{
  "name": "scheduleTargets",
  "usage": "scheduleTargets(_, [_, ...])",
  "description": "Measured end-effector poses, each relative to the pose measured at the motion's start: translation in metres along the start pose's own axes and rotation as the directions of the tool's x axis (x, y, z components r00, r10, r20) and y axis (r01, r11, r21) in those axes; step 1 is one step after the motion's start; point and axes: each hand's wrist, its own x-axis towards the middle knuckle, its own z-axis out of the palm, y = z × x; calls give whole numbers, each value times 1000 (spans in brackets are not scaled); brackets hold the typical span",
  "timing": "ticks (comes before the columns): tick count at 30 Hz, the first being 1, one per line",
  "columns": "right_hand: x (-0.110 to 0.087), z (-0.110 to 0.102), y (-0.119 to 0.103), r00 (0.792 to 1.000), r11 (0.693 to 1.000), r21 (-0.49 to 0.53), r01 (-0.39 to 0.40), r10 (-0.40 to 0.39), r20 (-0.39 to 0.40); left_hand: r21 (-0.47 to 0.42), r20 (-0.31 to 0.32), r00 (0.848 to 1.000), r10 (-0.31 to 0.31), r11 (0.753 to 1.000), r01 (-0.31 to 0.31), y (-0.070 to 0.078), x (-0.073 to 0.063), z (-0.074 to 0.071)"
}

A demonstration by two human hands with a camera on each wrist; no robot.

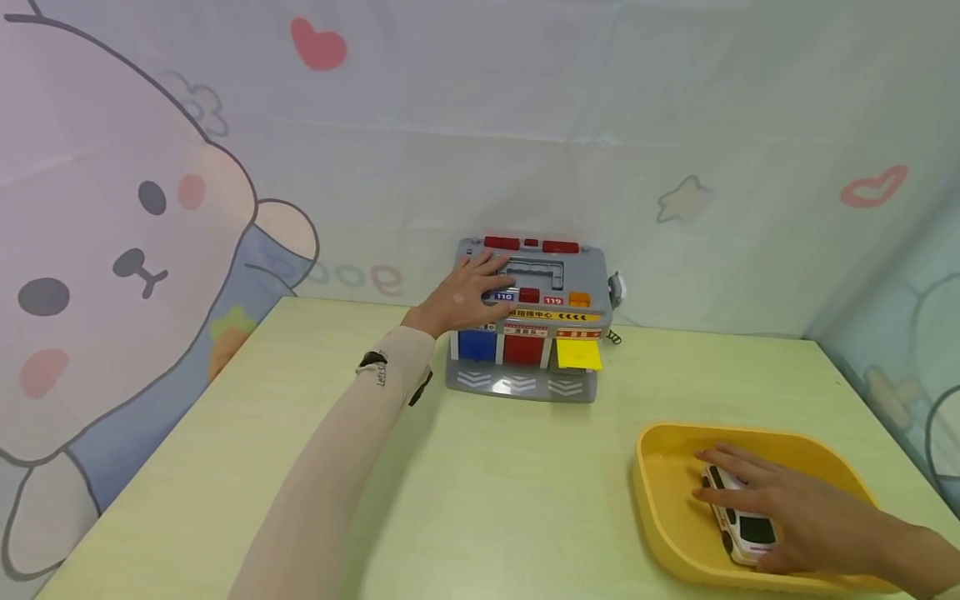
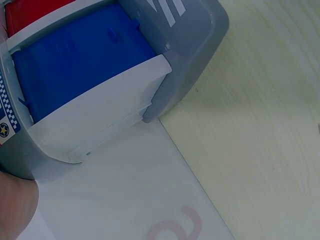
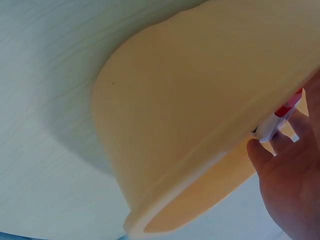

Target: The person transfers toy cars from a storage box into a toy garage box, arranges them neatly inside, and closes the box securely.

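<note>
A grey toy rescue station (image 1: 525, 385) with blue and red garage doors and a raised yellow flap (image 1: 578, 354) stands at the back of the table. My left hand (image 1: 468, 296) rests with spread fingers on its top left part; the left wrist view shows the blue door (image 2: 82, 60) close up. Inside a yellow tray (image 1: 651, 508) at the right lies a small white toy car (image 1: 752, 533) with dark windows. My right hand (image 1: 810, 512) reaches over the car, fingers extended across it and thumb near its close end. The right wrist view shows only part of the car (image 3: 272, 125).
A cloth backdrop (image 1: 750, 250) with a cartoon bear and hearts hangs behind the pale table (image 1: 480, 500). On the station's right side sits a grey piece (image 1: 617, 289), with a dark coiled cord (image 1: 614, 337) below it.
</note>
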Motion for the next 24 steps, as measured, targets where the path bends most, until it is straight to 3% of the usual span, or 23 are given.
scheduleTargets(12, [3,-3,-3,992,997,38,-64,59,110,0,-2,1000,-16,1000,16,-1,1,0])
scheduleTargets(24, [5,5,-1,999,999,35,29,-28,-24,-5,-17,1000,-7,1000,7,-2,2,3])
